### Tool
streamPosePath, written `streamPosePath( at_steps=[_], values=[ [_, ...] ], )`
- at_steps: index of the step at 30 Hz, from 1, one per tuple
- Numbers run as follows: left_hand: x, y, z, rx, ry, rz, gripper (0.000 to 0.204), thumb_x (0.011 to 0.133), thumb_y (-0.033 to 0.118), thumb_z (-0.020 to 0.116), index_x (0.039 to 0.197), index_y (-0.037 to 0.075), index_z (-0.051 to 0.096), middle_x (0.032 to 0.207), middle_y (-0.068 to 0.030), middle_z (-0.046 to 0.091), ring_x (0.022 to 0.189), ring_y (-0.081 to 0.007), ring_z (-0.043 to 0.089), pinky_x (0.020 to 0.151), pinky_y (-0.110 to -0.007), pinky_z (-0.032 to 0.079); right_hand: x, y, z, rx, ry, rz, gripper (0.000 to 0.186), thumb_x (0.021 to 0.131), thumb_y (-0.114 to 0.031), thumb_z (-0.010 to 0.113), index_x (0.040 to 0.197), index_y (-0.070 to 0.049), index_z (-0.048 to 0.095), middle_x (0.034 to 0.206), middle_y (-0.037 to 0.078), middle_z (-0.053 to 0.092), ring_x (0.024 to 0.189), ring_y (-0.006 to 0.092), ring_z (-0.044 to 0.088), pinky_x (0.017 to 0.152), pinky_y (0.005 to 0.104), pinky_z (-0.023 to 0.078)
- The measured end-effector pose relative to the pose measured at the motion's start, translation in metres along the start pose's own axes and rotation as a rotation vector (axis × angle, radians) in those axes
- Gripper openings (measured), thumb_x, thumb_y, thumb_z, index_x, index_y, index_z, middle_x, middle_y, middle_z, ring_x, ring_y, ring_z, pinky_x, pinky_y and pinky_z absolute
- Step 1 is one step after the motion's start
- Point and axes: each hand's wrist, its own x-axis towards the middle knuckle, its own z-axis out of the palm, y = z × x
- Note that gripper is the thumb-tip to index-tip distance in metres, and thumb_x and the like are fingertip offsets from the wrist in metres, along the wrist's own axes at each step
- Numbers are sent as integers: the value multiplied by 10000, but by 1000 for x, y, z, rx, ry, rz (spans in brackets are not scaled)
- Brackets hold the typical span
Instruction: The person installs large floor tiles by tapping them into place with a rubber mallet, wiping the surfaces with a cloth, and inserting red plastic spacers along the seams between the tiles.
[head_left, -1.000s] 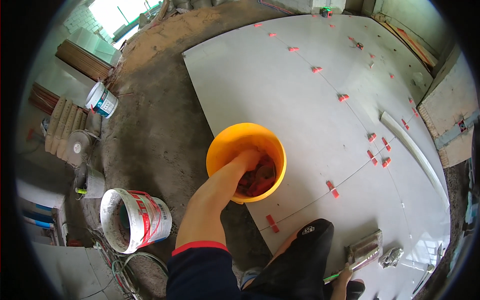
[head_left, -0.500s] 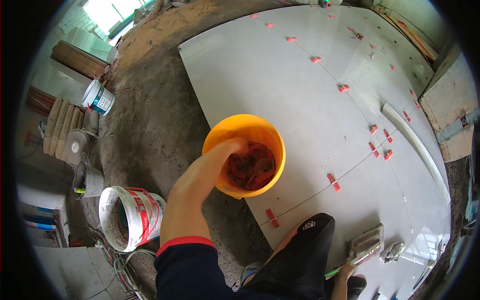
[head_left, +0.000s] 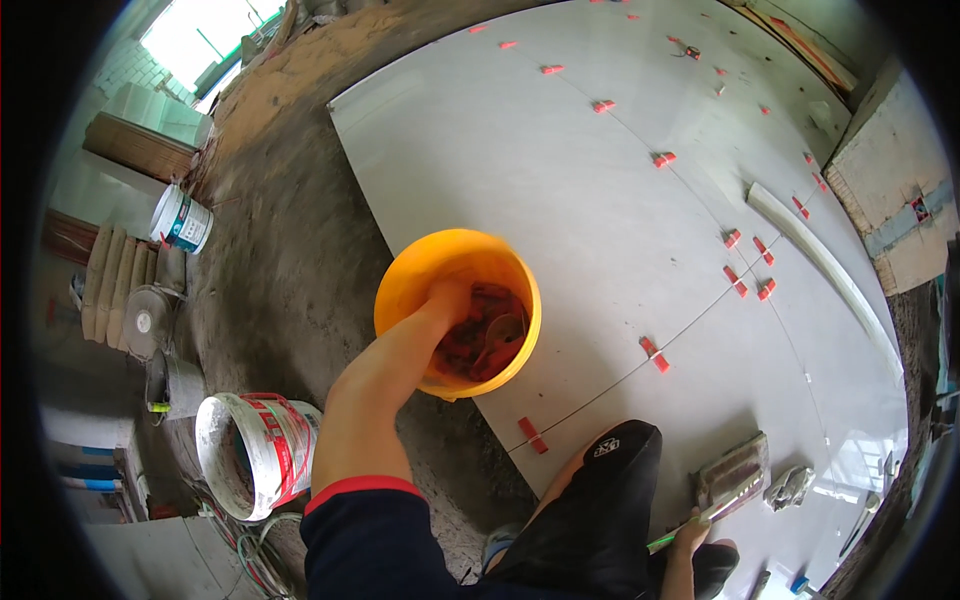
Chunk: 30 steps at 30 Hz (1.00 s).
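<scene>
My left hand [head_left: 449,300] reaches inside a yellow bucket [head_left: 420,262] among jumbled red plastic pieces [head_left: 490,330]; its fingers are blurred and hidden. My right hand [head_left: 688,535] is closed on a long, thin tool with a green part [head_left: 662,540], at the lower right beside a rectangular flat tool [head_left: 728,470]. A crumpled plastic bag [head_left: 788,488] lies near it. Red levelling clips [head_left: 653,354] line the joints of the large pale tiles [head_left: 570,220] under these things, and my bent knee [head_left: 610,460] is over the tiles.
Left, on rough concrete [head_left: 270,240], stand a white-and-red bucket [head_left: 290,445], a white-and-teal bucket [head_left: 182,220], a grey bucket [head_left: 183,385], stacked sacks [head_left: 105,285] and hoses [head_left: 245,540]. A pale curved-looking strip [head_left: 820,260] lies on the right tiles, near a wall [head_left: 890,190].
My left hand has moved left within the yellow bucket, which sits further left in the picture. The whole view has shifted slightly. My right hand stays on the thin tool.
</scene>
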Motion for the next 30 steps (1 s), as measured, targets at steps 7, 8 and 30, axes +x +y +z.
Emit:
streamPosePath(
  at_steps=[7, 8, 30],
  values=[
    [-15, -7, -60, -195, -504, -272, 265, 842, 288, 633, 889, 28, 635, 785, -140, 654, 600, -240, 605, 608, -386, 521, -5, -7, 0, -48, 27, 42, 332, 893, -138, 629, 1095, 114, 551, 949, 210, 622, 857, 307, 588, 815, 403, 475],
    [-24, -12, -65, -393, -575, -381, 214, 846, 253, 616, 824, 41, 602, 733, -121, 627, 538, -218, 573, 573, -377, 508, -7, -9, 1, -42, 11, 40, 332, 893, -138, 629, 1095, 114, 551, 949, 210, 622, 857, 307, 588, 815, 403, 475],
    [-201, 425, 48, -993, -917, 665, 135, 900, 132, 670, 990, 34, 690, 746, -35, 627, 536, -74, 474, 462, -213, 323, -12, -206, -104, 346, -481, -414, 407, 923, -184, 682, 1301, -73, 579, 1068, 159, 668, 959, 271, 663, 840, 357, 535]
  ],
)
